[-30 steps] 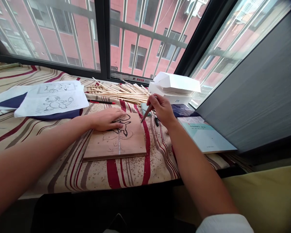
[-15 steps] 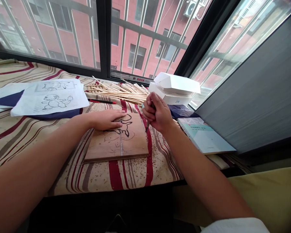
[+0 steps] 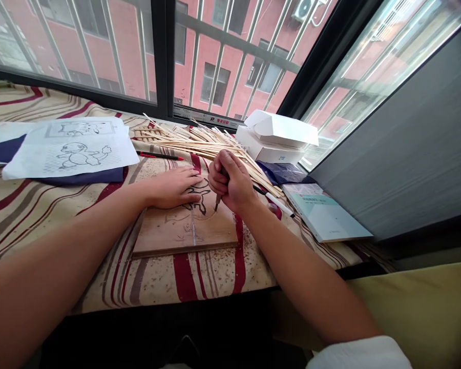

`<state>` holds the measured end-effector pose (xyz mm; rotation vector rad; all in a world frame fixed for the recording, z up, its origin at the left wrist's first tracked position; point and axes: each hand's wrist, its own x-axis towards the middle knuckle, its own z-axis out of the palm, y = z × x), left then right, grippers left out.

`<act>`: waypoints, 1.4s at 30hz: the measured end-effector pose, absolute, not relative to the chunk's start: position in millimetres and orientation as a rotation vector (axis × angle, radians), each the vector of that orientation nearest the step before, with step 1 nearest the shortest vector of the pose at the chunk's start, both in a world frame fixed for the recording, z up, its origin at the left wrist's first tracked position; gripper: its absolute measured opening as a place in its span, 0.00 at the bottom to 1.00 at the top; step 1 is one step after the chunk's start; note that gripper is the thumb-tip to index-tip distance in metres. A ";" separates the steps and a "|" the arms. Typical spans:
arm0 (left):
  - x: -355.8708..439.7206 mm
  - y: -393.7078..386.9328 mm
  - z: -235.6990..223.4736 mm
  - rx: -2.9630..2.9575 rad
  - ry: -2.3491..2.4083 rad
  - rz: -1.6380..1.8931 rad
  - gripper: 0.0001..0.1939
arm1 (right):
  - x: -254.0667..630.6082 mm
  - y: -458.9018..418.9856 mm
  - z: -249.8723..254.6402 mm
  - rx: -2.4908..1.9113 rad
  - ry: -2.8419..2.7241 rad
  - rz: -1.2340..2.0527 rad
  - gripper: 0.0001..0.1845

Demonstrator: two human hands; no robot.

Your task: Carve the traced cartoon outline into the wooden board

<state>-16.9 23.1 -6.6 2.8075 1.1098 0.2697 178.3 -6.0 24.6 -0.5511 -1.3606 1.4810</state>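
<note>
A brown wooden board (image 3: 184, 230) with a dark cartoon outline lies on the striped cloth (image 3: 42, 210). My left hand (image 3: 172, 185) rests flat on the board's far left part, fingers stretched out. My right hand (image 3: 230, 182) is closed in a fist round a thin carving tool (image 3: 217, 201). The tool's tip points down at the board by the drawn figure. Wood shavings lie scattered round the board's edges.
A printed cartoon sheet (image 3: 72, 148) over dark carbon paper lies at the left. A red pencil (image 3: 159, 155) and a heap of thin wooden strips (image 3: 203, 143) lie behind the board. A white box (image 3: 278, 136), a pen (image 3: 276, 201) and a teal book (image 3: 325, 215) sit right.
My right hand has moved left from beside the board to over it, turning the tool from a pencil grip into a fist grip. My left hand has stayed on the board.
</note>
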 end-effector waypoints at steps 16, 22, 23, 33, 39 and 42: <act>-8.6 19.9 -4.8 2.768 1.148 0.207 0.32 | 175.9 -10.5 26.4 -0.501 -1.449 1.484 0.29; -7.1 18.8 -3.1 2.778 1.175 0.164 0.31 | 174.8 -9.4 26.4 -0.501 -1.468 1.496 0.29; -6.8 18.7 -2.6 2.778 1.176 0.159 0.31 | 174.9 -9.1 25.9 -0.489 -1.477 1.496 0.29; -4.0 17.9 -6.2 2.765 1.196 0.255 0.23 | 158.8 -3.9 16.6 -0.335 -1.705 1.460 0.27; -5.5 20.5 -13.1 2.779 1.152 0.387 0.18 | 157.2 4.7 14.6 -0.337 -1.858 1.675 0.28; -5.4 22.0 -14.0 2.812 1.205 0.312 0.18 | 152.9 7.0 11.9 -0.595 -1.661 1.436 0.26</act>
